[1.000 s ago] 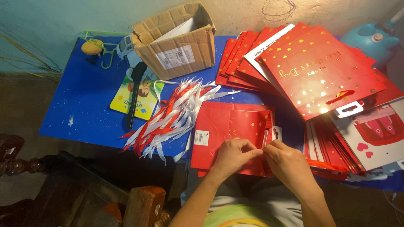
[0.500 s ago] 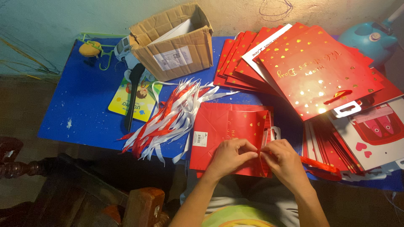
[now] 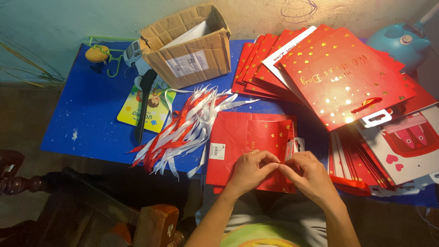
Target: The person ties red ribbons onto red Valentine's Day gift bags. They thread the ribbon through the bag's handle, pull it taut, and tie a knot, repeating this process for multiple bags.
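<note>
A flat red paper gift bag (image 3: 238,139) with gold hearts lies at the near edge of the blue table (image 3: 98,114). My left hand (image 3: 249,170) and my right hand (image 3: 308,174) rest on its lower right part, fingertips pinched together over the bag's edge next to a white handle piece (image 3: 296,145). Whether a ribbon sits between the fingers is hidden. A loose heap of red and white ribbons (image 3: 183,130) lies just left of the bag.
A fanned pile of red gift bags (image 3: 347,77) covers the right of the table. An open cardboard box (image 3: 192,48) stands at the back. A yellow booklet (image 3: 146,110) under a black tool, a blue device (image 3: 398,41) and a wooden chair (image 3: 151,224) are nearby.
My two hands have drawn closer together, fingertips now meeting over the bag's edge. The view has shifted slightly; nothing else moved.
</note>
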